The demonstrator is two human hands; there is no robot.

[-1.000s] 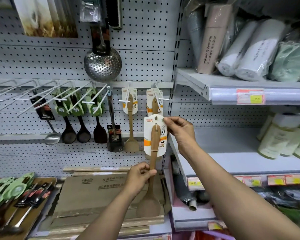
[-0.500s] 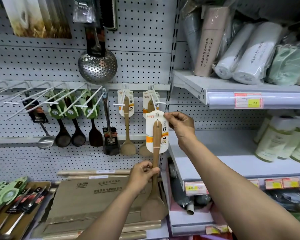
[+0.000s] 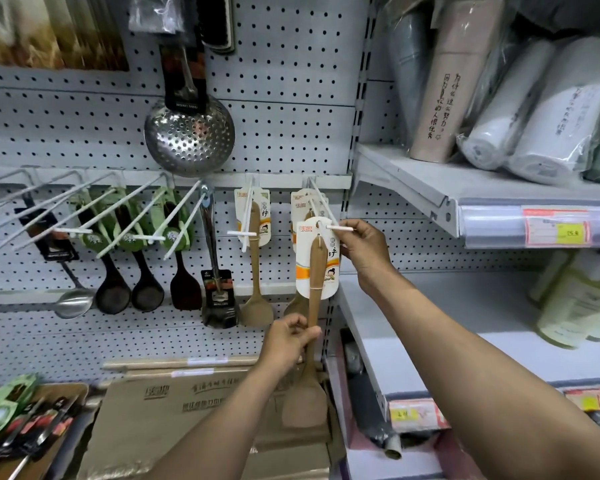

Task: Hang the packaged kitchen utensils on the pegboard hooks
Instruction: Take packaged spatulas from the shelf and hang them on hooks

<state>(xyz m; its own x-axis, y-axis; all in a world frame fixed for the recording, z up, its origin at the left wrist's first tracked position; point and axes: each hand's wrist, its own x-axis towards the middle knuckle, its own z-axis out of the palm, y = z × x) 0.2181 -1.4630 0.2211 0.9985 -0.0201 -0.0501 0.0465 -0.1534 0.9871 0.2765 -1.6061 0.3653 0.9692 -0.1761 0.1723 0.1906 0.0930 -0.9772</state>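
Head view: progress is judged as partway. A wooden spatula (image 3: 313, 327) on its white backing card (image 3: 317, 258) is held up at the right-most hook (image 3: 338, 229) of the pegboard (image 3: 291, 133), the card's hole just at the hook's white tip — whether the tip has passed through cannot be told. The right hand (image 3: 362, 249) is pinched narrowly on the card's upper right corner beside the hook tip; the left hand (image 3: 288, 342) is closed around the spatula's handle lower down. Behind this card, further carded spatulas are already hung on the same hook, and one more (image 3: 255, 258) on the hook to the left. Farther left, dark spoons and turners on green cards (image 3: 168, 233) are hung, while several hooks at the far left appear bare. A perforated steel skimmer (image 3: 189, 136) is hung above. At near left, packaged utensils (image 3: 18, 420) are lying flat — these are judged as left to hang.

Writing: the card bears an orange logo and Chinese characters too small to be read; "HONGJIAYU" seems printed on the skimmer's black sleeve, though it is blurred. A yellow price tag (image 3: 572, 233) on the right shelf edge appears to read 15.8. Chinese print on the cardboard box (image 3: 174, 410) below is not legible.
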